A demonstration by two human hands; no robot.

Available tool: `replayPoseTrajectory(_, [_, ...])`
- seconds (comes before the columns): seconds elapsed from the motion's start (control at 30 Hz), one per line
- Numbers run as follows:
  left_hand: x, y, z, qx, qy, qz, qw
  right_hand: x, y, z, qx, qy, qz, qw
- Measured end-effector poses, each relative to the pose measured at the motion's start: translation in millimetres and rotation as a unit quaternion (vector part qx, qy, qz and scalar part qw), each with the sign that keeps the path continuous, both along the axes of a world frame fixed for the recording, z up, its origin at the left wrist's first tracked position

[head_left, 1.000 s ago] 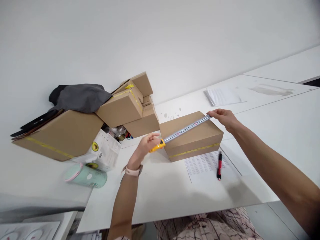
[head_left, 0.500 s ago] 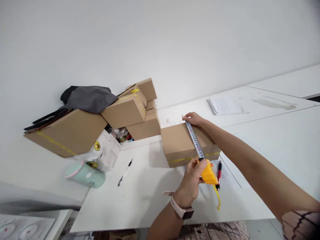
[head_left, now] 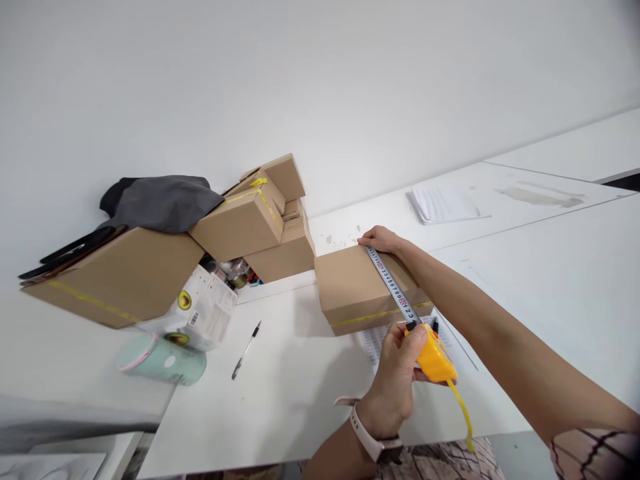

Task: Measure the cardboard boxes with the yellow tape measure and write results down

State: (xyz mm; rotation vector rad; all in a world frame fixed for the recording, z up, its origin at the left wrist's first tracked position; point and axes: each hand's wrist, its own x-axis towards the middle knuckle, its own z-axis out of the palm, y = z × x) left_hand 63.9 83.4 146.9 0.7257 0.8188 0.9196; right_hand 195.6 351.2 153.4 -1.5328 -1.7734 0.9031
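My left hand (head_left: 395,373) is closed around a yellow tape measure (head_left: 434,353), just in front of a cardboard box (head_left: 345,283). The pulled-out metal blade (head_left: 389,280) lies slantwise across the box's top. At the far edge of that top, my right hand (head_left: 381,239) pinches the blade's end, its fingertips partly hiding it. A yellow strap hangs from the tape measure's case. Beneath the box and my left hand lies a printed sheet (head_left: 371,348). The red pen beside it is mostly covered by the tape measure.
Cardboard boxes (head_left: 240,230) are stacked on the left, with a grey cloth (head_left: 160,203) on top. Near them are a white avocado-print box (head_left: 213,310), a mint-green cylindrical case (head_left: 170,360) and a pen (head_left: 246,351). A stack of papers (head_left: 445,205) lies at the back right.
My left hand and the tape measure have shifted right and slightly toward me. The blade still spans the box top, with my right hand at its far end. The camera view has shifted slightly.
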Motion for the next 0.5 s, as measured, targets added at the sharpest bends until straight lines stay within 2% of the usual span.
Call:
replayPoseTrajectory(0.13, [1, -2, 0.4, -0.009, -0.001, 0.009, 1.000, 3, -5, -8.5, -0.011, 0.094, -0.009, 0.995])
replayPoseTrajectory(0.27, [4, -2, -1.7, -0.011, 0.012, 0.011, 1.000, 2, -9, -11.0, 0.001, 0.118, -0.018, 0.993])
replayPoseTrajectory(0.37, [4, -1, -0.5, -0.009, 0.009, 0.014, 1.000, 0, -9, -7.5, 0.006, 0.102, -0.024, 0.994])
replayPoseTrajectory(0.5, [4, 8, 4.1, -0.016, 0.006, 0.030, 0.999, -2, -5, 0.6, -0.003, 0.020, -0.029, 0.999])
